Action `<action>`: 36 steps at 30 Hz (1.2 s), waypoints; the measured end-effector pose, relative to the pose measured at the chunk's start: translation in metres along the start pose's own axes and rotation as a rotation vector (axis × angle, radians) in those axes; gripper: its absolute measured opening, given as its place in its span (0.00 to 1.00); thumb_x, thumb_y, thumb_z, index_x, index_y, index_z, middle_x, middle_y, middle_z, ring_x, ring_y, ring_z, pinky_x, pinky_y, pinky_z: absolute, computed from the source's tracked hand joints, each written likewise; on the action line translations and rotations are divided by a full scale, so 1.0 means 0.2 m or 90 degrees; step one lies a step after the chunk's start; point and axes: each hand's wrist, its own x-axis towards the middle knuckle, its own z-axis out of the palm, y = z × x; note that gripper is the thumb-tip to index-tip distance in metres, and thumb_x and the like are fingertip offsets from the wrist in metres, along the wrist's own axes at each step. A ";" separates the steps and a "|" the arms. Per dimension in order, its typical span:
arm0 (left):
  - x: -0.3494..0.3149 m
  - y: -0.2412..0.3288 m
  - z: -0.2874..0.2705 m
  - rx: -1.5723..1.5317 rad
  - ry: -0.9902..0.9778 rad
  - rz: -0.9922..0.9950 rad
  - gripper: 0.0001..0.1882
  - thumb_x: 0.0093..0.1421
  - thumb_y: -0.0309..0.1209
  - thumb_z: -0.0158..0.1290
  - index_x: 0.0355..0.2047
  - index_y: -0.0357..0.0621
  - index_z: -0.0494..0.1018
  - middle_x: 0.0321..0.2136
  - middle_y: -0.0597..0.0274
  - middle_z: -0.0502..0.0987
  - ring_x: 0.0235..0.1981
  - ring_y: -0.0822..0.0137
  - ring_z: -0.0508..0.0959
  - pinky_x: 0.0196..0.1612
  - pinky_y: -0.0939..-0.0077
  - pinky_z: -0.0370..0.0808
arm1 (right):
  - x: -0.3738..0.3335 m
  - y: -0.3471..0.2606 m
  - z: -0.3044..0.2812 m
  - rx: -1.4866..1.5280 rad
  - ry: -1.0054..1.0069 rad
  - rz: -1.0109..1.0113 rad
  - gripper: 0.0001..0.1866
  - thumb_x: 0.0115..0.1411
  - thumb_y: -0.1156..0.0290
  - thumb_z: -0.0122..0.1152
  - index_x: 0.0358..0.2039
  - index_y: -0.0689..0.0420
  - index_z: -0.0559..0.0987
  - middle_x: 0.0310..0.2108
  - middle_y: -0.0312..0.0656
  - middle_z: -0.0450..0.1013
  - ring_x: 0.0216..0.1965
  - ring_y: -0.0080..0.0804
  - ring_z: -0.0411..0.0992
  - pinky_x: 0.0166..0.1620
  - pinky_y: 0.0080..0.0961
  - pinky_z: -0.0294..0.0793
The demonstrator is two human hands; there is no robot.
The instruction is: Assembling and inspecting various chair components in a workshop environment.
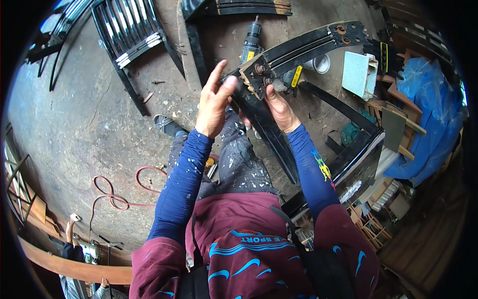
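A black wooden chair frame piece is held in front of me, its leg slanting down between my forearms. Its curved, grooved rail runs up to the right, with chipped bare wood and bolt holes at both ends. My right hand grips the corner joint, thumb on top and fingers partly hidden below. At the left side of that joint, my left hand has its index finger and thumb stretched apart. Beyond the frame lies a cordless drill, partly covered by the rail, under which a yellow-labelled tool part shows.
Black slatted chair parts lie at the far left. Another black frame stands at my right, near a white box and blue plastic sheeting. A red hose loops on the floor. Lower left, another person's hand shows near a wooden board.
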 end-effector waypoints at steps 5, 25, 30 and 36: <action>-0.02 0.11 -0.06 0.107 0.075 0.096 0.50 0.58 0.43 0.65 0.72 0.44 0.49 0.56 0.53 0.70 0.51 0.67 0.75 0.53 0.74 0.72 | 0.24 0.05 0.22 -0.103 0.062 -0.107 0.39 0.63 0.33 0.49 0.53 0.59 0.74 0.32 0.40 0.78 0.26 0.27 0.78 0.28 0.22 0.78; -0.03 0.13 -0.43 0.102 0.010 0.049 0.36 0.58 0.33 0.56 0.66 0.32 0.61 0.50 0.56 0.78 0.50 0.67 0.77 0.60 0.71 0.68 | 0.19 0.16 0.26 -0.375 0.389 -0.408 0.17 0.64 0.60 0.65 0.41 0.63 0.82 0.37 0.44 0.80 0.39 0.37 0.78 0.46 0.31 0.74; -0.03 0.05 -0.39 0.213 0.059 0.029 0.38 0.58 0.41 0.65 0.65 0.39 0.65 0.50 0.62 0.78 0.51 0.71 0.74 0.60 0.74 0.66 | 0.19 0.20 0.24 -0.497 0.439 -0.463 0.14 0.63 0.65 0.64 0.42 0.62 0.82 0.38 0.46 0.81 0.40 0.41 0.79 0.47 0.33 0.75; -0.06 0.07 -0.40 0.020 -0.105 0.069 0.61 0.54 0.51 0.65 0.74 0.41 0.38 0.60 0.54 0.70 0.61 0.62 0.70 0.67 0.69 0.59 | 0.18 0.24 0.13 -0.268 0.435 -0.384 0.14 0.63 0.65 0.63 0.42 0.62 0.83 0.39 0.46 0.81 0.42 0.39 0.79 0.49 0.33 0.75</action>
